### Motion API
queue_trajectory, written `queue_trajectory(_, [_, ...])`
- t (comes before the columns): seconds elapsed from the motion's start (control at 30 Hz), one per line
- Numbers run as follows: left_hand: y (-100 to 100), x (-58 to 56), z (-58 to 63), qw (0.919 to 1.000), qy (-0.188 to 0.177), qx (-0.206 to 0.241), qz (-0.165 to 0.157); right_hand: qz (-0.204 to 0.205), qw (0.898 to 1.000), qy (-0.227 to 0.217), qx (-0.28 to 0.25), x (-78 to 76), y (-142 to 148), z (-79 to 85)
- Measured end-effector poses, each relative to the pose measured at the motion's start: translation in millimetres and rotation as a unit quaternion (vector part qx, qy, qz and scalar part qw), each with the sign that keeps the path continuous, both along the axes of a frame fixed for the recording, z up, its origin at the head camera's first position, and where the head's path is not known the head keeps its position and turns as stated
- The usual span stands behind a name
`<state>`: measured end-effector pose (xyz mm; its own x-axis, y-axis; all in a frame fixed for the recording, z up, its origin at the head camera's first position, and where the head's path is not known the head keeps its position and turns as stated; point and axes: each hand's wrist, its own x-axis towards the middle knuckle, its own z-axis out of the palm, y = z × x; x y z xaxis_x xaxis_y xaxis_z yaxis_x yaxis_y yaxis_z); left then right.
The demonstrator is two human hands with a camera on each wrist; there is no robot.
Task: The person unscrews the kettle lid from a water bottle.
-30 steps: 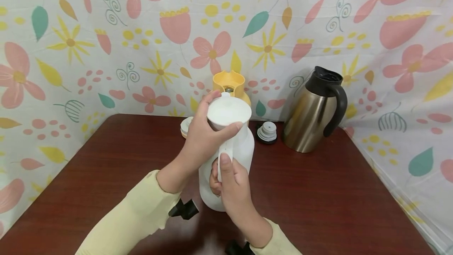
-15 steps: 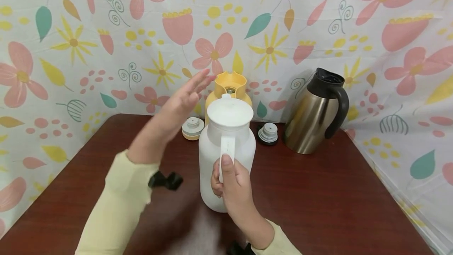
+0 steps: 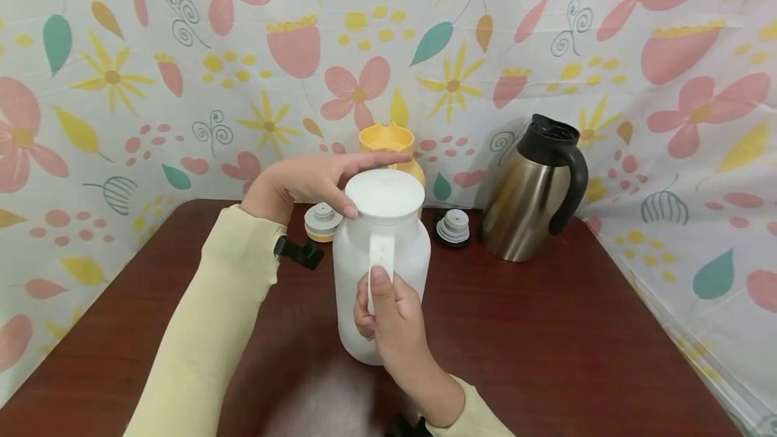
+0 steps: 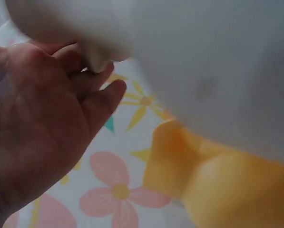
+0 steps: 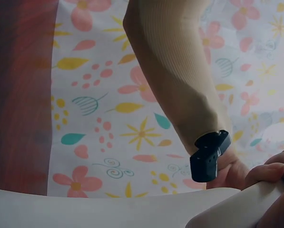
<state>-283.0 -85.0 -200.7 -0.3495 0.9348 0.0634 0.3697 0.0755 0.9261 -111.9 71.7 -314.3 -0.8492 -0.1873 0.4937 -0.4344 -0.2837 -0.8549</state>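
Observation:
A white thermos jug [image 3: 352,275] stands upright on the dark wooden table, its handle facing me. My right hand [image 3: 393,319] grips that handle [image 3: 382,248], thumb on top and fingers wrapped underneath. The jug carries a round white lid [image 3: 386,195]. My left hand [image 3: 300,182] holds the lid from the left, thumb at the near rim and fingers along the far edge. In the left wrist view, bent fingers [image 4: 106,102] sit by the jug's pale spout [image 4: 99,57]. Part of the handle [image 5: 246,204] shows in the right wrist view.
Behind the jug is a yellow thermos [image 3: 386,140], mostly hidden. A grey-and-yellow stopper [image 3: 323,221] lies to its left, and a grey-and-black stopper [image 3: 453,226] to its right. Farther right stands a steel jug [image 3: 516,201] with a black handle. A flowered cloth [image 3: 243,86] hangs behind the table.
My left hand let go of the lid, swung away to the left with fingers raised, then came back round the lid. My right hand keeps its grip on the handle.

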Motion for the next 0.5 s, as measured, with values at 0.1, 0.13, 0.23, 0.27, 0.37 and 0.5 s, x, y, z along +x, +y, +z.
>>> queue_trajectory(0.1, [1.1,7.4,-2.2,0.9984,0.038,-0.015,0.04,0.0,1.0,0.002,0.001,0.2,-1.2,-0.1])
queue_trajectory(0.13, [0.6,10.5,-3.6,0.997,0.05,-0.013,0.057,-0.001,1.0,0.003,0.002,0.3,-1.4,-0.1])
queue_trajectory(0.23, [-0.1,22.8,-8.6,0.9896,0.074,-0.005,0.123,-0.006,1.0,0.006,0.003,0.7,-1.7,-0.5])
queue_trajectory(0.27, [0.5,28.0,-10.1,0.9856,0.082,-0.001,0.148,-0.008,1.0,0.008,0.004,0.7,-1.7,-0.6])
queue_trajectory(0.37, [6.3,46.3,-15.6,0.9637,0.12,0.015,0.238,-0.01,1.0,0.012,0.005,0.5,-1.6,-0.9])
queue_trajectory(0.5, [23.7,74.0,-24.6,0.9015,0.178,0.031,0.393,-0.005,1.0,0.017,0.0,-0.3,-1.5,-1.1])
